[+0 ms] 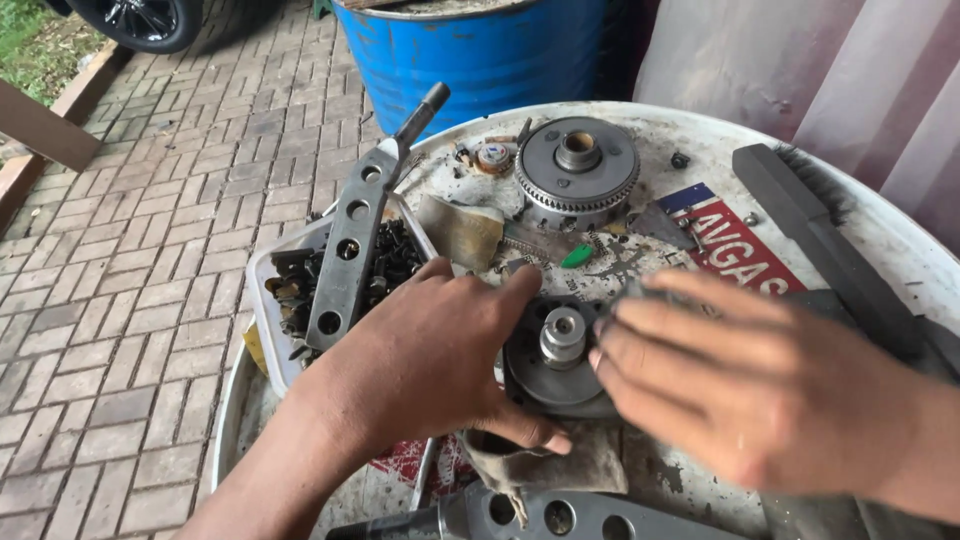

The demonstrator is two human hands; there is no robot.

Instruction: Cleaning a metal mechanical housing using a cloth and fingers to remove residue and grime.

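Note:
A round grey metal part with a raised hub [558, 352] lies on the white drum top [880, 235] near its front. My left hand [430, 365] grips its left rim, thumb underneath and fingers over the top. On the part's right side my right hand [740, 385] is blurred with its fingers laid across the rim; whether it holds anything I cannot tell. A dirty rag [545, 465] lies just under the part.
A larger toothed clutch wheel [577, 172] sits at the back of the drum top. A white tray of dark bolts [300, 285] has a perforated metal bar [352, 235] lying across it. A grey file [820, 245] lies right. A blue barrel [480, 50] stands behind.

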